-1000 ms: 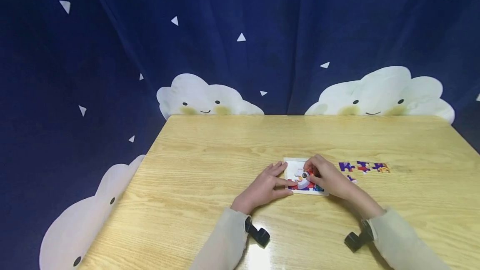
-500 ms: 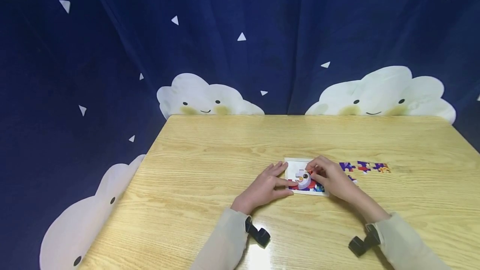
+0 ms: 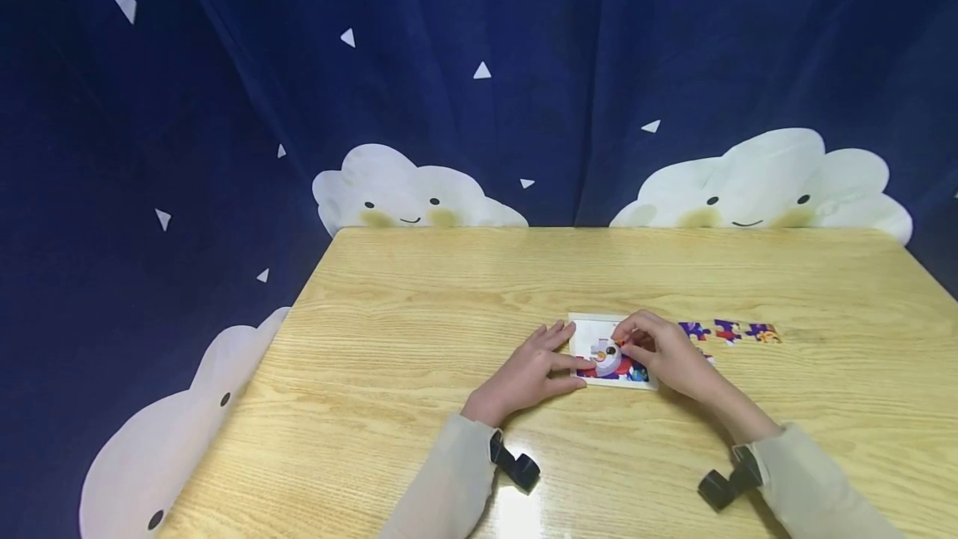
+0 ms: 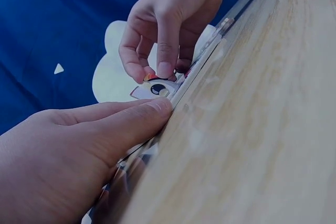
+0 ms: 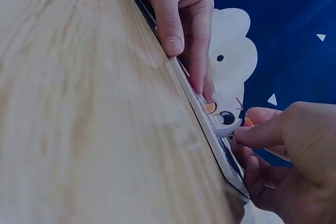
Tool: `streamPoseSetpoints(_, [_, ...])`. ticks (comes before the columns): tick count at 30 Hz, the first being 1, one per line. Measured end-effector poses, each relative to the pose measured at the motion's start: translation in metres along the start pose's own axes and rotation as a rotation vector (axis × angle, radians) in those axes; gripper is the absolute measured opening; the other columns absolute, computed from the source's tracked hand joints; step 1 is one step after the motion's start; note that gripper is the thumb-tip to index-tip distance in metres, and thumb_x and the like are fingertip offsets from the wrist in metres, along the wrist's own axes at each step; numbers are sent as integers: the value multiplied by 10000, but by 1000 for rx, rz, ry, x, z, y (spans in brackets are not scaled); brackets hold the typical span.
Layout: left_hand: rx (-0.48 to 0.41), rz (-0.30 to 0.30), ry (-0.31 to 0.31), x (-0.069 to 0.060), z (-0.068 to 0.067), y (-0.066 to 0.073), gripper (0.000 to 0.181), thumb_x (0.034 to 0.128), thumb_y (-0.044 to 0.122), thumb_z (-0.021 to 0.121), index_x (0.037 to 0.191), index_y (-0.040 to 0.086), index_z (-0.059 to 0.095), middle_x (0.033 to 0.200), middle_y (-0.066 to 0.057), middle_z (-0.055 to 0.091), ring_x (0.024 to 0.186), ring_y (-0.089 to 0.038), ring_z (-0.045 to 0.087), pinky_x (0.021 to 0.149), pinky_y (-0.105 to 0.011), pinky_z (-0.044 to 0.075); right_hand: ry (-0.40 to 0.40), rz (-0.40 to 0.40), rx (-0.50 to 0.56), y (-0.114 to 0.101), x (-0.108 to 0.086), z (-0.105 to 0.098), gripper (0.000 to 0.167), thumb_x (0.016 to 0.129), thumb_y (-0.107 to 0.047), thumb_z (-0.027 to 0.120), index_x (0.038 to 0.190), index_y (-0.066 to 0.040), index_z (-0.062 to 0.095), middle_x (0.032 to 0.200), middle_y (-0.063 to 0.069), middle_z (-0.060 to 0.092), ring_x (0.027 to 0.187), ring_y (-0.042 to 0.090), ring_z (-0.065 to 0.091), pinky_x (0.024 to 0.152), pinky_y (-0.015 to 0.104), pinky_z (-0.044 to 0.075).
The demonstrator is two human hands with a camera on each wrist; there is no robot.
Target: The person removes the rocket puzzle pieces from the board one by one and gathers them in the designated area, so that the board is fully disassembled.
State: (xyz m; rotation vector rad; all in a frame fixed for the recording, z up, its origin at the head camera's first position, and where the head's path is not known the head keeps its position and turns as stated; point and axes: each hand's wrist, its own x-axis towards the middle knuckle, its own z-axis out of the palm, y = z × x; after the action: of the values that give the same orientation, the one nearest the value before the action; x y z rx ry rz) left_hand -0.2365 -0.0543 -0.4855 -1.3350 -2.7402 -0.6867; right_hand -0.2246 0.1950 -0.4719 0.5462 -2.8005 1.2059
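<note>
A jigsaw puzzle in a white-rimmed tray (image 3: 617,384) lies on the table, its lower part filled with colourful pieces. My left hand (image 3: 527,374) rests on the tray's left side, fingers stretched out over the rim and lower pieces. At the tray's right side, my right hand (image 3: 669,358) pinches a white puzzle piece (image 5: 228,121) with a printed eye and an orange-red edge between thumb and fingers. That piece (image 4: 160,88) sits tilted, raised at one side, in the left wrist view. Fingers cover part of the tray's upper right.
Several loose puzzle pieces (image 3: 728,331) lie in a row right of the tray, with another piece partly hidden behind the right wrist. The wooden table (image 3: 419,298) meets a dark blue curtain (image 3: 419,65) with white clouds at its far edge.
My right hand has shifted slightly right, fingers drawn in a little around the eye piece, which it still pinches. The left hand stays in place on the tray.
</note>
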Motion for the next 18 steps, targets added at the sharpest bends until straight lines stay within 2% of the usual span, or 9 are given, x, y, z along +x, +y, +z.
streamPoseSetpoints(9, [68, 11, -19, -1, -1, 4, 355, 975, 398, 573, 1318, 321, 623, 1566, -182, 342, 1475, -358, 309, 1240, -482, 254, 3, -11, -5, 2, 0, 1, 186, 889, 41, 650, 967, -128, 649, 988, 23, 650, 838, 70, 594, 734, 166, 528])
streamPoseSetpoints(18, [151, 1, -99, 0, -4, 10, 350, 1026, 386, 473, 1367, 414, 548, 1602, -209, 254, 1496, -383, 244, 1241, -504, 243, 12, -32, -4, 1, 0, 1, 185, 886, 47, 648, 962, -122, 648, 973, 18, 644, 831, 41, 587, 727, 168, 523])
